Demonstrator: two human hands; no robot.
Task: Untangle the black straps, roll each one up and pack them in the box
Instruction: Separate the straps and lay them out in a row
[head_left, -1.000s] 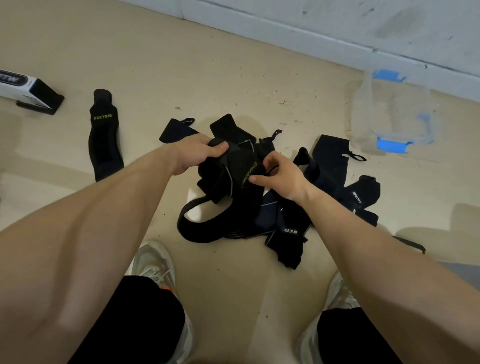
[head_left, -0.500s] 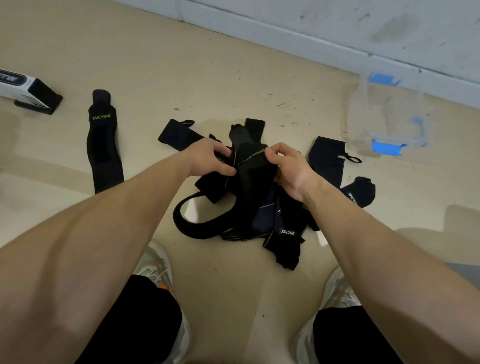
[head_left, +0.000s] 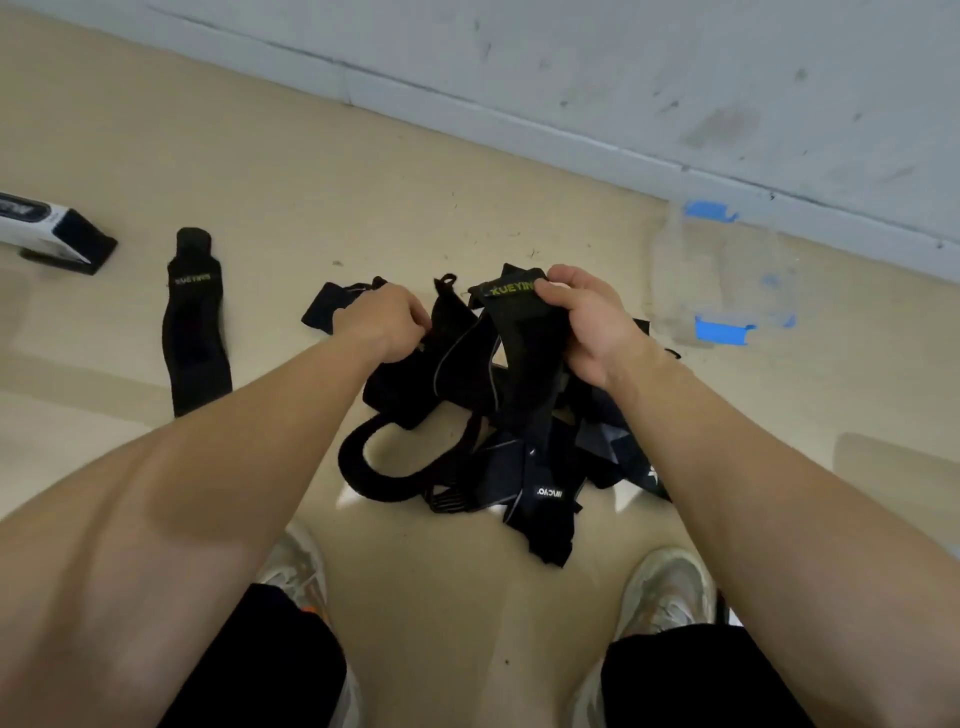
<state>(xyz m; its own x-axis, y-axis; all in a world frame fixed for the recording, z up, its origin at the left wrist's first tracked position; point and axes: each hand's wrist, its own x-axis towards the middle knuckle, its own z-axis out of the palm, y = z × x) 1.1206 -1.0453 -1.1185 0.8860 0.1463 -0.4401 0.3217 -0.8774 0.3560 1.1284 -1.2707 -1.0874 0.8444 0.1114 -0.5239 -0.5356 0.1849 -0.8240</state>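
Black strap (head_left: 524, 338) higher now in right hand (head_left: 587, 322)

Matt black cloth straps (head_left: 467, 395), clear plastic box (head_left: 727, 275)

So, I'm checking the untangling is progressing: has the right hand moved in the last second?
Yes. The right hand, gripping a lettered strap, has risen toward the wall: earlier below the lone strap's lettering, now nearly level with it.
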